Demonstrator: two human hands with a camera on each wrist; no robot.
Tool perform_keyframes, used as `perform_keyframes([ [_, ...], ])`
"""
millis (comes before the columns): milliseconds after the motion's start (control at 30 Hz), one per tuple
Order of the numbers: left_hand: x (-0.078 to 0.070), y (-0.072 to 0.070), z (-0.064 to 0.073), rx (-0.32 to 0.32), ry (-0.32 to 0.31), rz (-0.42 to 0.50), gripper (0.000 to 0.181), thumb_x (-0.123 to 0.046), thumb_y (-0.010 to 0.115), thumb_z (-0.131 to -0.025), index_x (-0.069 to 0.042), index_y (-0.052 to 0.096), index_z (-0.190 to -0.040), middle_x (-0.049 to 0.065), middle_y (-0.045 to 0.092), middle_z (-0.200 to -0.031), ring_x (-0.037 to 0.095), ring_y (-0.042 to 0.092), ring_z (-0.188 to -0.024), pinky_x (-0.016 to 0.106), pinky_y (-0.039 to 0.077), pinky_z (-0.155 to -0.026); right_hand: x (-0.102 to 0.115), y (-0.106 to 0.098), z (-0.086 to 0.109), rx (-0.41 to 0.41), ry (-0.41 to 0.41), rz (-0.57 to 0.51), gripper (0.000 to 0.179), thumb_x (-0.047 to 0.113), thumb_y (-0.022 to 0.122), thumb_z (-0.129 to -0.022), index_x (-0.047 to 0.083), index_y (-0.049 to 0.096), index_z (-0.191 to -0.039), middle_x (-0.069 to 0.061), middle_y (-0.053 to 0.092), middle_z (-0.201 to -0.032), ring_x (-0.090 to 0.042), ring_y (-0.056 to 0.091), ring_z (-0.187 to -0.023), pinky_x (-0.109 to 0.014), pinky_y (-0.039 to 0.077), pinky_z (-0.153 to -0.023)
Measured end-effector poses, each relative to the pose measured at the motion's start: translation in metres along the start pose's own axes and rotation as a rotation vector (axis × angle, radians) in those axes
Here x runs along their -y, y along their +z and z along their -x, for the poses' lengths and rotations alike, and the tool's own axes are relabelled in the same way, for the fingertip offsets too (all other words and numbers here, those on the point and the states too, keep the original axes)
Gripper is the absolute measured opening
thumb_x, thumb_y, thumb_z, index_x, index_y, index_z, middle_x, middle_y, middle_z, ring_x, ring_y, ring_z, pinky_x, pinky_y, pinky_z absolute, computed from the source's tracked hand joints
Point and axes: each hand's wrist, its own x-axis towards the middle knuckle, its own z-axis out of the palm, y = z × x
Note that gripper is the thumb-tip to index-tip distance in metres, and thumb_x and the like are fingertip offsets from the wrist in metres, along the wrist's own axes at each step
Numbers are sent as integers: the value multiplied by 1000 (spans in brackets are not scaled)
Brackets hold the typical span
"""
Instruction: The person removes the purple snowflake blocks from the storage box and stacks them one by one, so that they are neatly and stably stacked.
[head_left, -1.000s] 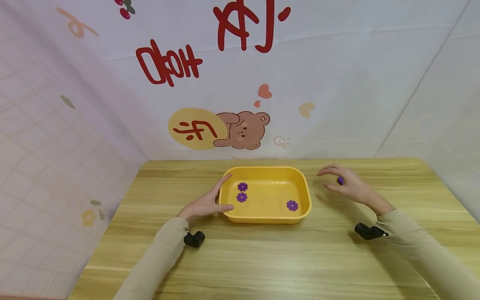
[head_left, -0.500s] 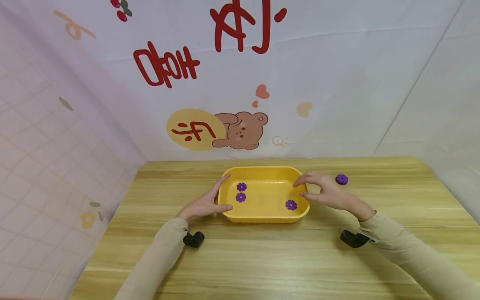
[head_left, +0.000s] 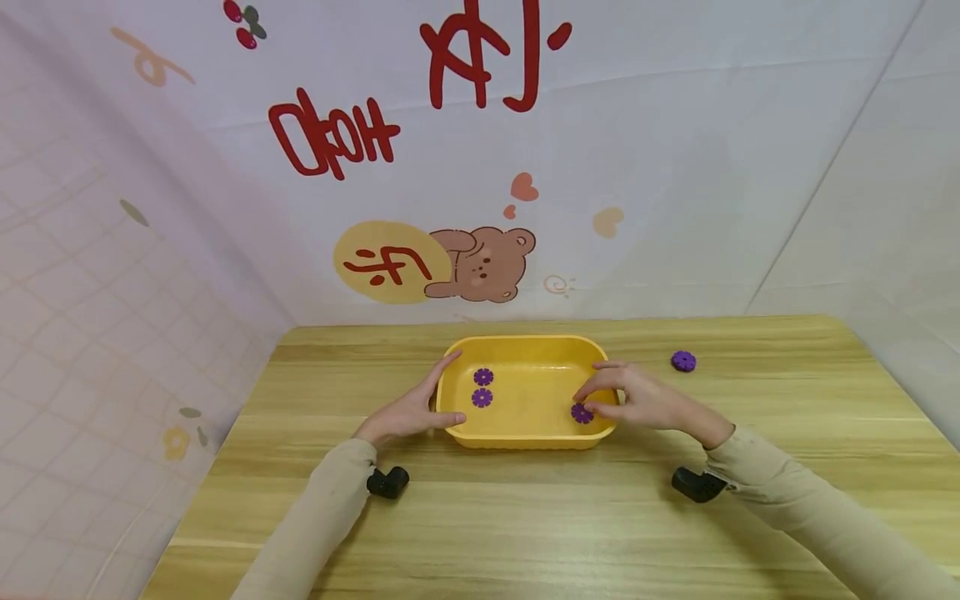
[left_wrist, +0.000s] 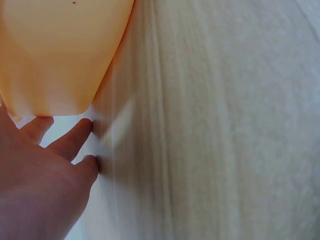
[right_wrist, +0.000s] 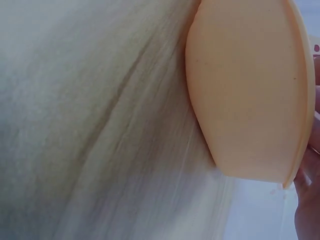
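My left hand (head_left: 408, 414) holds the left end of the yellow plastic tub (head_left: 525, 442), its thumb over the rim and other fingers along the outer wall. In the left wrist view, fingertips (left_wrist: 86, 125) lie beside that wall, near the table. Over the tub's right rim reaches my right hand (head_left: 645, 397), thumb and forefinger apart, tips right at a purple snowflake building disc (head_left: 582, 415) on the floor. Two more purple discs, an upper one (head_left: 483, 377) and a lower one (head_left: 482, 398), lie flat at the tub's left. In the right wrist view, the tub's wall (right_wrist: 245, 90) hides most of this hand.
Another purple disc-shaped piece (head_left: 683, 361) lies on the wooden table (head_left: 525, 517), right of the tub. Behind the table's far edge hangs a white printed cloth (head_left: 660, 167). Black wrist devices, one left (head_left: 387, 482) and one right (head_left: 697, 484), stick out from the sleeves.
My right hand has let go of the purple piece on the table at right and moved left, over the rim, down to the disc inside the tub. The left hand stays put.
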Motion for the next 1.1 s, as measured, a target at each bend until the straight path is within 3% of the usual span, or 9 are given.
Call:
perform_keyframes([
  [267,1,-1,-1,9,2,8,103,-18,75,-86,-30,0,-156,11,-9,-160,32,8,-144,48,13,-114,2,5,-4,75,-25,101,8,12,69,-89,10,75,-94,8,71,-93,-9,64,-90,-55,33,-97],
  [500,-26,-1,11,16,14,26,100,-14,74,-86,-19,3,-156,18,-5,-159,36,12,-143,49,15,-114,3,9,-8,119,-10,237,17,25,61,-96,17,75,-90,13,69,-90,-5,63,-87,-50,35,-98],
  [733,3,-1,-2,4,48,0,101,-22,75,-86,-34,2,-155,8,-7,-160,30,11,-144,47,15,-114,8,10,-11,180,-13,311,26,26,55,-100,16,77,-93,7,71,-98,-10,64,-94,-52,35,-98],
  [1100,4,0,-2,2,34,12,100,-21,75,-86,-36,3,-155,8,-5,-160,29,13,-144,46,15,-114,15,13,-28,274,34,331,30,33,51,-101,16,75,-102,4,70,-102,-11,64,-92,-38,46,-82],
])
